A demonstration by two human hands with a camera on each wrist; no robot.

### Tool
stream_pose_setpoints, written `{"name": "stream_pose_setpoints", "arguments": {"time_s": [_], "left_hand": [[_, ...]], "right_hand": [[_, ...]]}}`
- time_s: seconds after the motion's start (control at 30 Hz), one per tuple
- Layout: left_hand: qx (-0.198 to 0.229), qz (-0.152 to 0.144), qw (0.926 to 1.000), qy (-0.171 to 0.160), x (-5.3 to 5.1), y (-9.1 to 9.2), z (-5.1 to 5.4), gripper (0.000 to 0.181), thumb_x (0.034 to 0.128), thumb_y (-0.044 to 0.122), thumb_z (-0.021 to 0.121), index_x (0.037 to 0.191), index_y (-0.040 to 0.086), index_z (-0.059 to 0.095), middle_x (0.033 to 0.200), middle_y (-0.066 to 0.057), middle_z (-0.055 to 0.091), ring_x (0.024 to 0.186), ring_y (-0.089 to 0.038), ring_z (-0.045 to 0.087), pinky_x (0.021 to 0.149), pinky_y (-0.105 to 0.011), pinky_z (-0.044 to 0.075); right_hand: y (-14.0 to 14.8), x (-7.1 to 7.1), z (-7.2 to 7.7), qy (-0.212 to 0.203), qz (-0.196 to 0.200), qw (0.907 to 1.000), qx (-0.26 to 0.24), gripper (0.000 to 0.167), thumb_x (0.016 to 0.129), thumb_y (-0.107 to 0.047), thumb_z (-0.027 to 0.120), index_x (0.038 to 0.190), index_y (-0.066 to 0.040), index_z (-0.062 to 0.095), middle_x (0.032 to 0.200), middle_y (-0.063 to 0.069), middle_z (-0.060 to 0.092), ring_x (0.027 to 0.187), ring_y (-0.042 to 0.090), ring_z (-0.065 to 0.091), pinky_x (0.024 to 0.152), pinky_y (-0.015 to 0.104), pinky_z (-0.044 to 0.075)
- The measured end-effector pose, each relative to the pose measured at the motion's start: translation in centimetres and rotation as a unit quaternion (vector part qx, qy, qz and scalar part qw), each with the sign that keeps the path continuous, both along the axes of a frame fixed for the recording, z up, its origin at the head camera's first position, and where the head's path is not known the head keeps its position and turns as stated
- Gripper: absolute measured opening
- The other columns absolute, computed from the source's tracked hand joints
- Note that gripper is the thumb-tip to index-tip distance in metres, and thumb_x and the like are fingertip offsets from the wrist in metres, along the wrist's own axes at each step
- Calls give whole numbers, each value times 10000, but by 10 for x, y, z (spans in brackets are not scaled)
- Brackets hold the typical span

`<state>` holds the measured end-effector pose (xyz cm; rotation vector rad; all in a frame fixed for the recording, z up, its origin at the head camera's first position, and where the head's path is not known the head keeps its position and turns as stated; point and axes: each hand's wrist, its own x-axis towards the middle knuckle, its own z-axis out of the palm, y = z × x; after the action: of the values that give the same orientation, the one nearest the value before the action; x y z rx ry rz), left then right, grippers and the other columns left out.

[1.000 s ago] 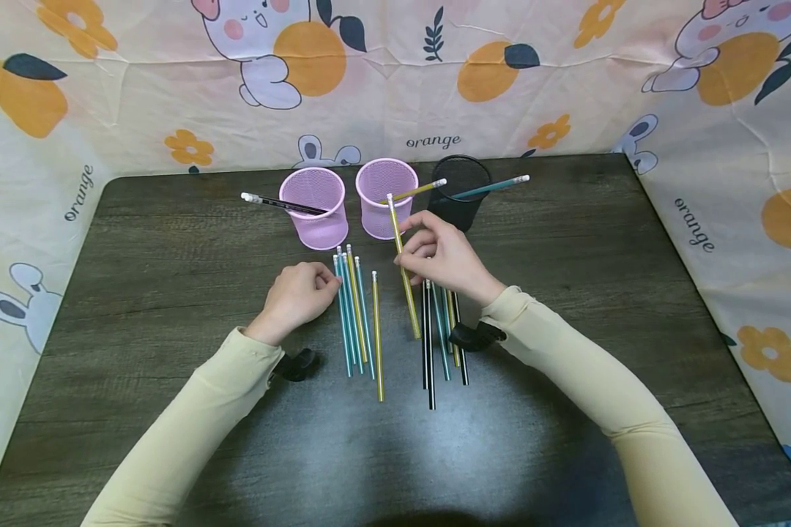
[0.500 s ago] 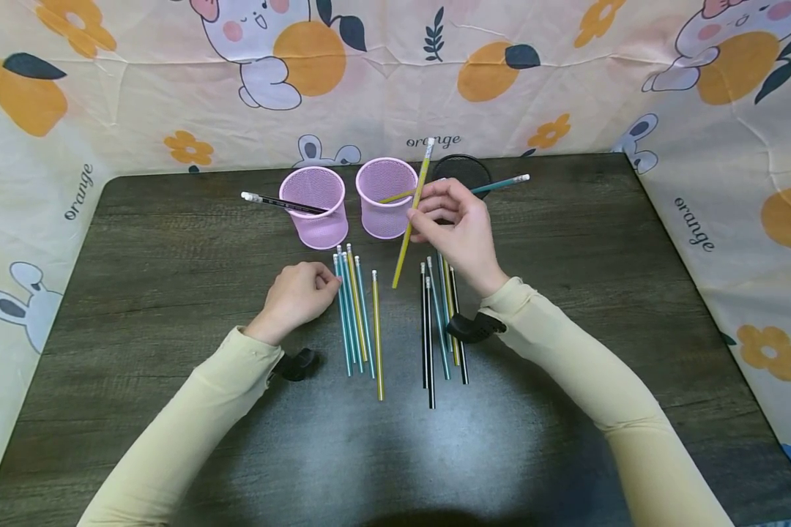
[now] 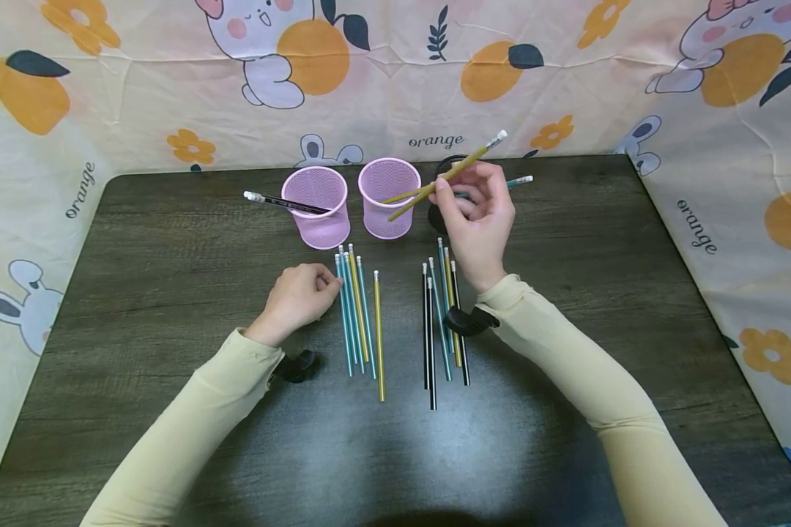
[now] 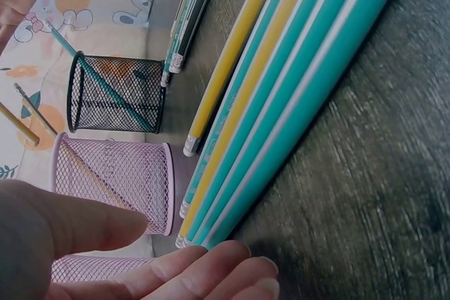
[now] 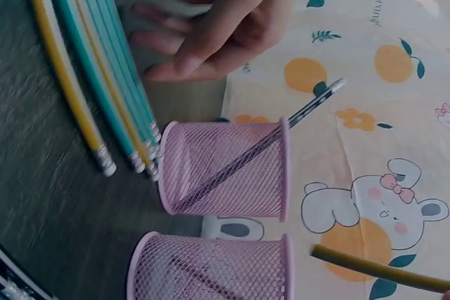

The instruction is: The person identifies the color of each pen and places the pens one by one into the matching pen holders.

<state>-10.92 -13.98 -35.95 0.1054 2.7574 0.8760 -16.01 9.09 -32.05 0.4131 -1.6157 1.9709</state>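
Observation:
In the head view my right hand (image 3: 480, 227) pinches a yellow pencil (image 3: 483, 151) between thumb and fingers, in front of the black mesh cup. The pencil slants, eraser end up to the right, its lower end near the rim of the right pink mesh cup (image 3: 387, 225). Another yellow pencil (image 3: 402, 195) leans in that cup. My left hand (image 3: 299, 298) rests on the table beside a row of teal and yellow pencils (image 3: 352, 315). Its thumb and fingers (image 4: 211, 265) stand apart with nothing between them in the left wrist view.
A left pink mesh cup (image 3: 323, 228) bears a black pencil (image 3: 283, 201). The black mesh cup (image 4: 116, 96) holds a teal pencil (image 4: 105, 86). Black, teal and yellow pencils (image 3: 431, 351) lie near my right wrist. A patterned cloth (image 3: 395, 88) hangs behind the table.
My right hand has lifted the yellow pencil up from the right-hand pencils toward the cups and tilted it, eraser end now to the right. My left hand stays in place.

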Motion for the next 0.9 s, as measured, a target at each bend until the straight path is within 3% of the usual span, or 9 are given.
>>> {"name": "stream_pose_setpoints", "arguments": {"time_s": [0.17, 0.37, 0.43, 0.63, 0.9], "left_hand": [[-11, 19, 10000, 12, 0, 0, 1, 257, 934, 249, 556, 905, 31, 690, 691, -30, 645, 568, -156, 536, 526, -280, 395], [-12, 3, 10000, 23, 1, 0, 0, 256, 932, 244, 554, 907, 29, 691, 688, -28, 642, 573, -157, 534, 528, -277, 392], [-11, 6, 10000, 28, 1, 1, 0, 257, 930, 243, 553, 910, 28, 692, 697, -32, 649, 579, -160, 538, 529, -277, 394], [10, -1, 10000, 17, 1, 1, 0, 258, 929, 238, 552, 928, 21, 691, 726, -48, 666, 595, -164, 551, 539, -280, 403], [-41, 15, 10000, 8, 1, 1, 0, 270, 933, 251, 553, 934, 20, 693, 749, -57, 677, 613, -172, 565, 555, -286, 412]], "right_hand": [[-1, 0, -3, 70, -70, 9996, -272, 186, 839, 76, 632, 989, 14, 541, 931, 74, 628, 808, 194, 650, 730, 327, 567], [1, -1, -10, -84, -65, 9998, -145, 178, 846, 74, 635, 998, 23, 557, 963, 73, 632, 850, 190, 668, 757, 318, 563], [1, -2, -13, -150, -77, 9999, 17, 175, 848, 62, 643, 1005, 48, 565, 966, 62, 645, 843, 173, 677, 756, 304, 562], [2, -4, -22, -409, -160, 9958, 798, 204, 875, -5, 651, 1032, 111, 591, 970, 198, 679, 791, 81, 689, 734, 285, 565], [4, -4, -30, -1069, -170, 9814, 1587, 211, 892, -85, 659, 1006, 93, 663, 951, 220, 704, 750, 5, 676, 693, 229, 558]]}}
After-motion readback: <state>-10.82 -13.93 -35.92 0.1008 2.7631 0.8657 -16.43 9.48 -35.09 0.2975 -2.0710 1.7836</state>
